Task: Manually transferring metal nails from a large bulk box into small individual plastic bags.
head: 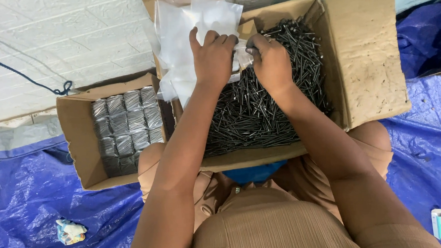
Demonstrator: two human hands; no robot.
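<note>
Dark metal nails point(266, 105) with a dull sheen fill a matt brown cardboard box point(366, 57). Thin clear plastic bags point(183, 33), glossy and crinkled, lie at its edge. A smaller cardboard box point(79, 144) holds packets point(125, 125) wrapped in shiny plastic. Beneath lies a woven blue plastic tarpaulin point(24, 205), slightly glossy and creased.

Left hand point(213, 54) grips clear plastic bags point(188, 33), right hand point(270, 63) pinches bag edge over far cardboard box point(366, 57) of dark nails point(261, 111).

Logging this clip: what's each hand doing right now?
Left hand: closed on clear plastic bag.
Right hand: closed, pinching nails at the bag.
</note>
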